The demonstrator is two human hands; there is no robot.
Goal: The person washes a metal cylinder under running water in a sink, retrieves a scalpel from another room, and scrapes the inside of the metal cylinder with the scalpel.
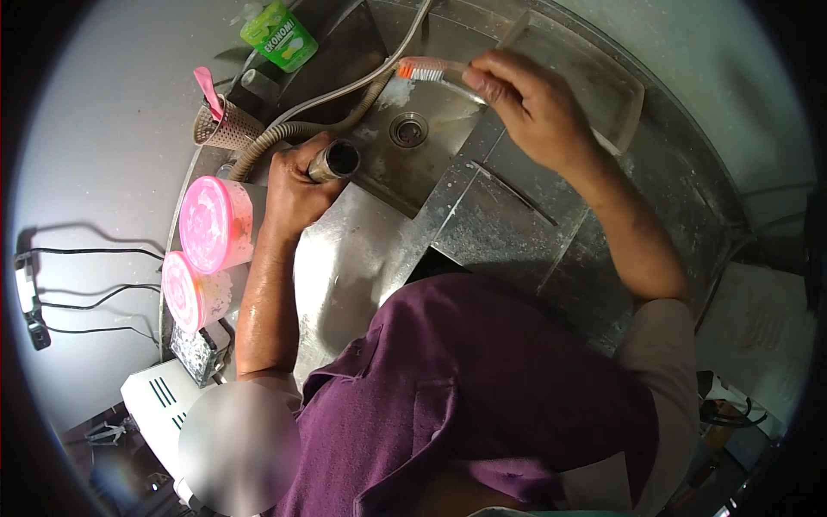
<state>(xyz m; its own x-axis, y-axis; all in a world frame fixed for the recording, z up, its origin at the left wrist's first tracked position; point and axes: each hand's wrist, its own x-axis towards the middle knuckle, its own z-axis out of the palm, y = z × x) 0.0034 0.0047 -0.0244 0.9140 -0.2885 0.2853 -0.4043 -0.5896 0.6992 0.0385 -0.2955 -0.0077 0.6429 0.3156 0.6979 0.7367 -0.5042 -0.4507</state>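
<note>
My left hand [293,185] is closed around a hollow metal cylinder [338,160], its dark open end tilted up, at the left side of the steel sink [426,172]. My right hand [534,112] grips the handle of a toothbrush [422,69] with orange and white bristles, held above the back of the sink with the head pointing left. A round drain [408,129] shows between and below my two hands. A ribbed hose [280,134] runs behind my left hand, and a thinner pale hose [340,95] arches up past the brush head.
A green pouch [280,34] and a perforated cup [224,123] with a pink item stand at the back left. Two pink-lidded tubs [213,224] sit left of my forearm, near a white appliance [151,388]. A long thin rod [517,194] lies on the right steel surface.
</note>
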